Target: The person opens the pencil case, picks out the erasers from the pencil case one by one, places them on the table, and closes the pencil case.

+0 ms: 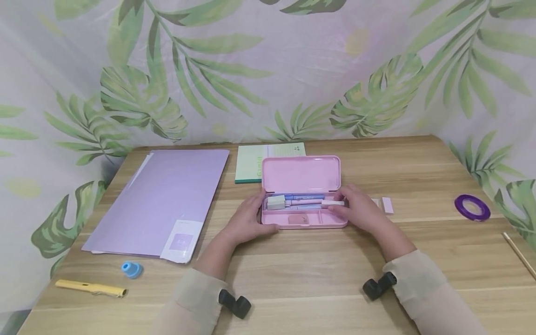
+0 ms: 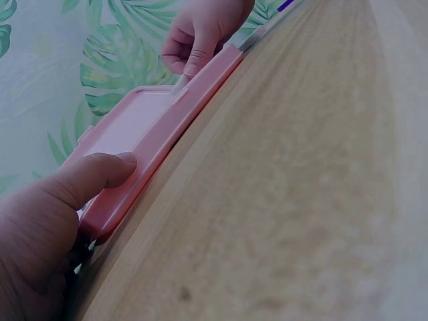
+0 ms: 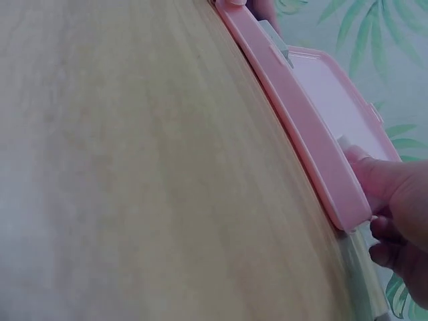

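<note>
A pink pencil case lies with its lid raised in the middle of the table. Pens, a pale green-grey block and a pink piece lie inside. My left hand holds the case's left end; in the left wrist view its thumb lies over the front wall. At the right end, my right hand pinches a small white bar above the pens. The right wrist view shows this bar only partly, at the fingertips, so its exact kind is unclear.
Left lie a purple folder, a blue cap-like piece and a yellow pen. Behind the case is a green notebook. Right are a pink-and-white eraser, a purple tape ring and a thin stick.
</note>
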